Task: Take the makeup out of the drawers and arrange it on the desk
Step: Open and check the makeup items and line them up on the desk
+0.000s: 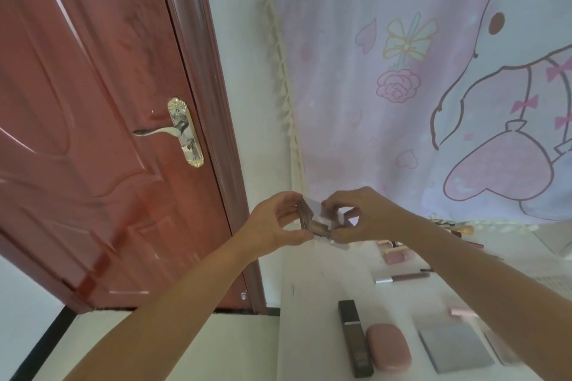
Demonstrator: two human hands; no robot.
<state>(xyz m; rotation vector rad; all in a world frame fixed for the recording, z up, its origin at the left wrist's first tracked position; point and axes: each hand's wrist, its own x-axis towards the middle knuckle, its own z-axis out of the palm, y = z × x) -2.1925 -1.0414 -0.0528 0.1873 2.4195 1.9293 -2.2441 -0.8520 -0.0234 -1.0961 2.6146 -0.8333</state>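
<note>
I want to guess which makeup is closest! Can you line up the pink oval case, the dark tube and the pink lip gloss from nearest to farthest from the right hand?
From the right hand in the head view:
1. Pink lip gloss, lying on the desk just below the hand.
2. Dark tube, lower down, near the desk's left edge.
3. Pink oval case, beside the tube; these two are nearly too close to call.

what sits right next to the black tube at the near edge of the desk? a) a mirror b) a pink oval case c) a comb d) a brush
b: the pink oval case lies just right of the black tube on the desk.
</note>
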